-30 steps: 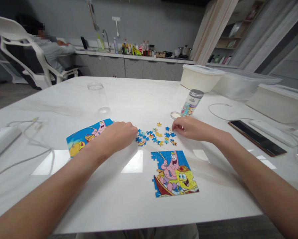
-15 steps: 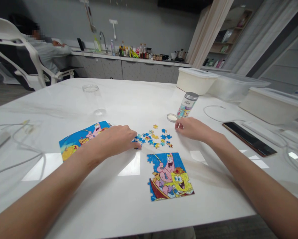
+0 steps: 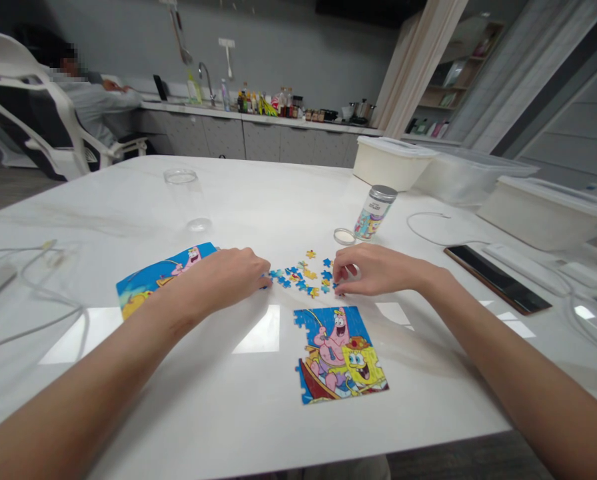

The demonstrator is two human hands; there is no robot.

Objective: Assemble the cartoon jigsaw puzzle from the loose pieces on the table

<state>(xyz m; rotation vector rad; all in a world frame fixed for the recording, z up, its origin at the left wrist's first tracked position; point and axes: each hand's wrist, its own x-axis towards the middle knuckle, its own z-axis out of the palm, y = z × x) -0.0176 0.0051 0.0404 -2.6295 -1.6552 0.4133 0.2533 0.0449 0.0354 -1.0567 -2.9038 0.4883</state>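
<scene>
Loose jigsaw pieces [image 3: 298, 275], blue and yellow, lie in a small scatter between my two hands. My left hand [image 3: 236, 272] is at the scatter's left edge, fingers closed on a blue puzzle piece [image 3: 265, 283] that is mostly hidden. At the right edge, my right hand [image 3: 368, 270] is bent down, with thumb and fingertips closing on a puzzle piece they largely cover. Closer to me lies a partly joined cartoon puzzle [image 3: 341, 357] with a jagged left side. My left forearm and hand partly cover a picture sheet [image 3: 151, 277] showing similar figures.
Behind the pieces stand a printed canister [image 3: 375, 212] with a round lid [image 3: 345, 236] beside it, and a clear jar [image 3: 184, 200]. A phone [image 3: 496, 279], cables and storage boxes [image 3: 391, 160] are to the right. A person [image 3: 91, 100] sits at the back left.
My right hand has moved left and nearer, from beside the round lid to the pieces' right edge. My left hand has shifted slightly left, its thumb drawn in toward the fingers.
</scene>
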